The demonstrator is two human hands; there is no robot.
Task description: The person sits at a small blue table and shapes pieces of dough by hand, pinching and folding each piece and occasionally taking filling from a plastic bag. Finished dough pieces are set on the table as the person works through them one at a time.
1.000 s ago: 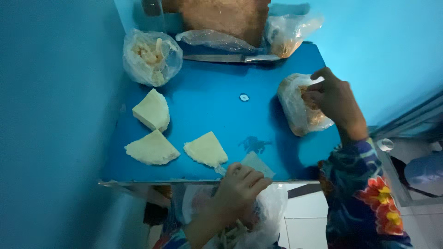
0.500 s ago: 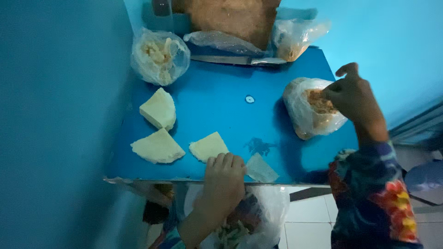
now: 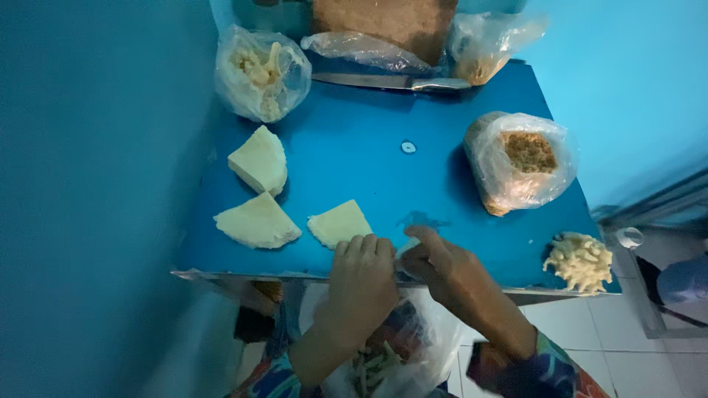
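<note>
While both hands meet at the table [image 3: 442,184] edge:
Left hand [image 3: 361,284]: fingers curled over a pale piece.
Right hand [image 3: 442,269]: fingers pinching it.
Done: three wedges [image 3: 258,221] laid out.
Left: filling bag [image 3: 520,162] open.

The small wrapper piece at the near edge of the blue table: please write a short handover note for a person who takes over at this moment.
Left hand: rests at the near table edge, fingers over the small wrapper piece.
Right hand: beside it, fingertips on the same piece.
Laid out: three pale wedge pieces at the left of the blue table.
Right side: open bag of brown filling; a clump of pale shreds at the near right corner.
Back: bag of pale strips, knife.
Left: the small piece is flat and unfilled.
</note>
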